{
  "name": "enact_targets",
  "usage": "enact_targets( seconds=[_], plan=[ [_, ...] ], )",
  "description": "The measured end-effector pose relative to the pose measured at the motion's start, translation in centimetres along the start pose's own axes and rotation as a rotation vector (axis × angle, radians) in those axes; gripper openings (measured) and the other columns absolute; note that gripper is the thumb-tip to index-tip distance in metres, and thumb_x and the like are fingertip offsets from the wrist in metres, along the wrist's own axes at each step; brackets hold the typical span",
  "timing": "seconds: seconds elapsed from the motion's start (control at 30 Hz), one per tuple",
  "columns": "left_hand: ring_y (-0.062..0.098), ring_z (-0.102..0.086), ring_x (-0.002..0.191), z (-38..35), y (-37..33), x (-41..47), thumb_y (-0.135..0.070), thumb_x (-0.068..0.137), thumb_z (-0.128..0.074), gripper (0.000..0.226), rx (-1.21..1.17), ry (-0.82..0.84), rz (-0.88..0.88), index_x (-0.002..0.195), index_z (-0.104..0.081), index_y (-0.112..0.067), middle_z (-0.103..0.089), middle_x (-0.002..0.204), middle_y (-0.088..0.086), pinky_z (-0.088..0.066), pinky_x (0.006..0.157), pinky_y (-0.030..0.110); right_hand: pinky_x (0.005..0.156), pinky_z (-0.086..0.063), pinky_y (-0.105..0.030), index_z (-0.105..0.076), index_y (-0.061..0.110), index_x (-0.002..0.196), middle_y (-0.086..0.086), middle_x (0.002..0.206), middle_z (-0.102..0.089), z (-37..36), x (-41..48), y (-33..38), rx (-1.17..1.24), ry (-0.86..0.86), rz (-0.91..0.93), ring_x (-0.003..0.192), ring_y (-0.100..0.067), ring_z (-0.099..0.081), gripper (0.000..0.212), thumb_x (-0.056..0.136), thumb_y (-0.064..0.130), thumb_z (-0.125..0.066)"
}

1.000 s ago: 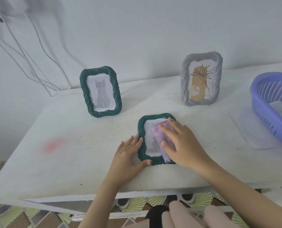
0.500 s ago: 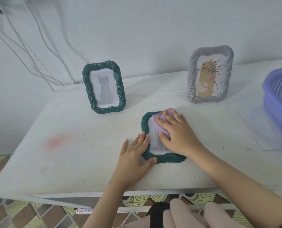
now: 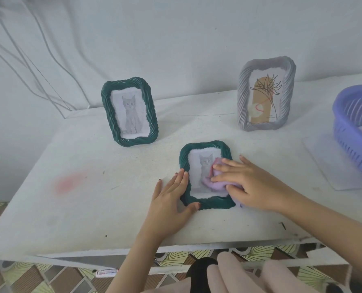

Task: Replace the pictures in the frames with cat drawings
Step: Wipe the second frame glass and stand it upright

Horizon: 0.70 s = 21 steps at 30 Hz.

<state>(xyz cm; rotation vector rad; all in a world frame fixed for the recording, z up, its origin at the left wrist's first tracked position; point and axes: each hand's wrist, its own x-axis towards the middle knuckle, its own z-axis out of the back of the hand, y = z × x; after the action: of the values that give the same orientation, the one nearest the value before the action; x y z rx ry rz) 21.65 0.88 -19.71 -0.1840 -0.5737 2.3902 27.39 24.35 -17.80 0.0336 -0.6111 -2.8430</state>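
Observation:
A dark green frame [image 3: 205, 203] lies flat on the white table [image 3: 91, 197] with a grey cat drawing behind its glass. My left hand [image 3: 169, 199] rests flat against the frame's left edge, thumb at the bottom corner. My right hand [image 3: 252, 185] presses a lilac cloth [image 3: 213, 183] on the glass with straight fingers, covering the drawing's lower right. Further back, a second green frame [image 3: 129, 113] stands upright with a cat drawing. A grey frame [image 3: 265, 94] stands at the back right holding a flower picture.
A purple slotted basket [image 3: 355, 132] sits at the right edge on a sheet of paper [image 3: 328, 163], with paper inside. White cables hang on the wall at the left. A marker [image 3: 107, 272] lies on the tiled floor under the table's front edge.
My right hand slid the cloth from the top of the glass down and to the right, uncovering the cat's head. My left hand stayed at the frame's left edge.

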Motion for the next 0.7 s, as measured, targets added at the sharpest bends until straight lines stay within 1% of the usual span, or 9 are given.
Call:
enact_targets(
  seconds=[0.07,0.13,0.17,0.23,0.3,0.43,0.57,0.63,0.7],
  plan=[
    [-0.008,0.002,0.138,0.0,0.0,0.0,-0.073,0.070,-0.021,0.087,0.000,0.001,-0.001,0.146,-0.008,-0.032,0.004,0.146,-0.024,0.014,0.110,0.022,0.116,0.000,-0.036,-0.035,0.040,0.139,0.012,0.152,-0.023,0.2,1.8,-1.0,-0.111,-0.001,-0.043,0.143,-0.004,-0.002,0.057,0.086,0.040,-0.014],
    [-0.008,0.002,0.138,-0.1,0.0,-0.1,-0.072,0.071,-0.021,0.087,-0.003,0.002,-0.003,0.146,-0.009,-0.031,0.004,0.146,-0.023,0.015,0.111,0.023,0.115,-0.001,-0.040,-0.024,0.037,0.144,0.008,0.156,-0.016,0.1,3.7,-1.3,-0.212,-0.011,-0.085,0.144,-0.010,0.001,0.057,0.088,0.043,-0.013],
    [-0.008,0.003,0.137,-0.1,0.0,-0.1,-0.072,0.071,-0.021,0.087,-0.005,0.005,-0.003,0.146,-0.009,-0.031,0.004,0.146,-0.023,0.014,0.111,0.024,0.115,-0.002,-0.041,-0.023,0.035,0.144,0.006,0.156,-0.014,-0.1,4.6,-1.2,-0.239,-0.017,-0.096,0.145,-0.013,0.001,0.055,0.090,0.044,-0.014],
    [-0.010,0.004,0.137,-0.1,-0.1,0.0,-0.072,0.071,-0.022,0.086,-0.012,0.001,0.001,0.146,-0.009,-0.031,0.004,0.146,-0.024,0.013,0.113,0.026,0.115,-0.002,-0.041,-0.025,0.030,0.144,0.002,0.156,-0.017,-0.8,5.6,-0.2,-0.228,-0.033,-0.094,0.145,-0.017,0.000,0.049,0.096,0.040,-0.023],
    [-0.011,0.005,0.136,-0.2,-0.1,0.0,-0.072,0.071,-0.022,0.087,-0.015,-0.011,0.007,0.146,-0.010,-0.031,0.005,0.144,-0.026,0.012,0.113,0.026,0.115,-0.002,-0.041,-0.030,0.028,0.143,0.002,0.154,-0.022,-1.5,5.4,1.2,-0.164,-0.065,-0.059,0.144,-0.016,-0.002,0.046,0.098,0.036,-0.029],
    [-0.014,0.005,0.134,-0.2,-0.1,0.0,-0.072,0.070,-0.022,0.087,-0.010,-0.022,0.005,0.146,-0.010,-0.031,0.006,0.141,-0.029,0.015,0.110,0.020,0.114,-0.004,-0.038,-0.041,0.029,0.137,0.006,0.150,-0.030,-2.6,1.7,3.4,-0.057,-0.057,0.015,0.143,-0.008,-0.002,0.053,0.092,0.044,-0.018],
    [-0.013,0.003,0.135,-0.3,0.0,-0.1,-0.073,0.069,-0.023,0.087,-0.013,-0.031,0.009,0.145,-0.009,-0.033,0.005,0.142,-0.029,0.017,0.107,0.016,0.114,-0.004,-0.035,-0.044,0.033,0.134,0.011,0.149,-0.033,-2.5,-1.8,3.1,0.002,-0.046,0.017,0.139,0.002,-0.001,0.050,0.092,0.043,-0.018],
    [-0.012,0.002,0.136,-0.2,0.0,-0.1,-0.073,0.069,-0.023,0.086,-0.013,-0.029,0.009,0.145,-0.008,-0.034,0.005,0.142,-0.029,0.018,0.107,0.016,0.116,-0.002,-0.038,-0.045,0.035,0.133,0.013,0.150,-0.029,-1.8,-1.8,2.1,0.021,-0.036,-0.027,0.138,0.004,0.002,0.054,0.090,0.045,-0.014],
    [-0.011,0.002,0.136,-0.2,0.0,-0.1,-0.073,0.070,-0.023,0.084,-0.019,-0.023,0.007,0.144,-0.006,-0.036,0.005,0.143,-0.028,0.017,0.108,0.017,0.118,-0.001,-0.045,-0.043,0.034,0.134,0.013,0.151,-0.023,-1.1,-0.4,0.8,-0.006,-0.026,-0.075,0.139,0.002,0.005,0.052,0.092,0.044,-0.015]
  ],
)
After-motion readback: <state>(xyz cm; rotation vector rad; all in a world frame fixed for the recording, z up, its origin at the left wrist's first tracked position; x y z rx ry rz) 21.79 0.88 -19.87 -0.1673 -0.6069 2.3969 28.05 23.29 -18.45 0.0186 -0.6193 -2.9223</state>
